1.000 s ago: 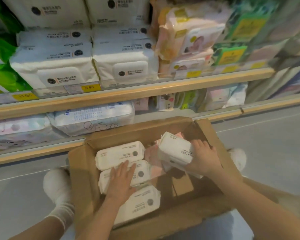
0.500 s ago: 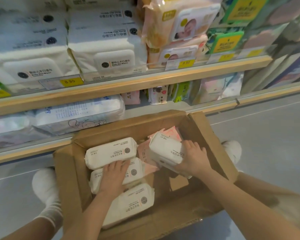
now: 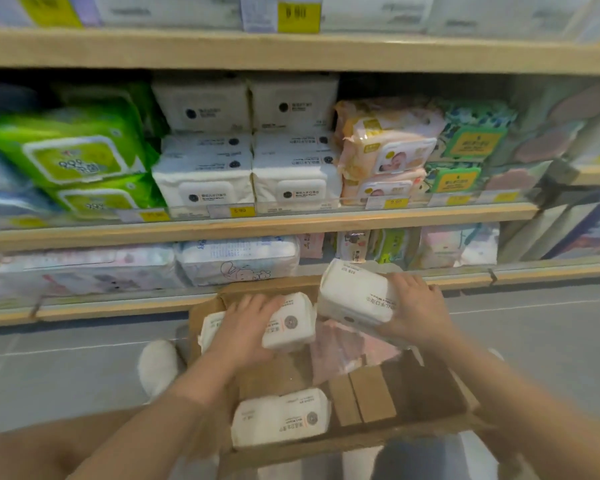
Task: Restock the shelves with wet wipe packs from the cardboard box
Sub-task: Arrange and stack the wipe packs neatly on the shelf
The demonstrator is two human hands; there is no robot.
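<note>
Both packs had risen out of the brown cardboard box (image 3: pixel 413 407) since a moment earlier: my right hand (image 3: pixel 418 311) clamped one white wet wipe pack (image 3: pixel 355 292), my left hand (image 3: pixel 246 327) another (image 3: pixel 291 323). Next, I judged, came carrying them up to the matching white stack (image 3: pixel 250 168) on the wooden shelf (image 3: pixel 257 225).

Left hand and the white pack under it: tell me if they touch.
Touching. The head view shows the left hand lying flat on the white pack, fingers spread over its top, covering its middle.

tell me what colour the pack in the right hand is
White with small dark print, seen in the head view: wet wipe pack, right hand.
</note>
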